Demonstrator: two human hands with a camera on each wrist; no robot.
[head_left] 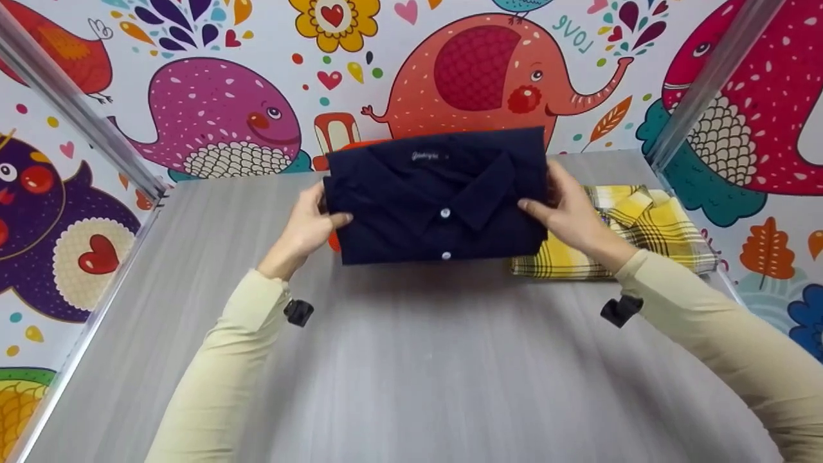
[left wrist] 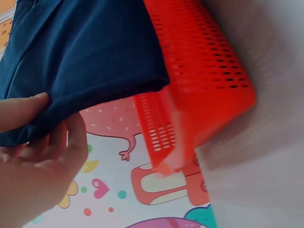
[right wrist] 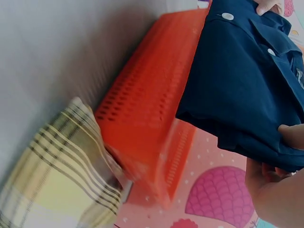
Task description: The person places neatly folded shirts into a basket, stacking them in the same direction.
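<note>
Over the gray desk (head_left: 386, 386), by a red plastic basket (left wrist: 213, 114), the folded navy button-up shirt (head_left: 386, 212) is up in the air, its sides pinched in the closed grip of the left hand (head_left: 308, 224) and right hand (head_left: 571, 211), and it might flop open if either hand slips, while the basket's bottom is hidden.
</note>
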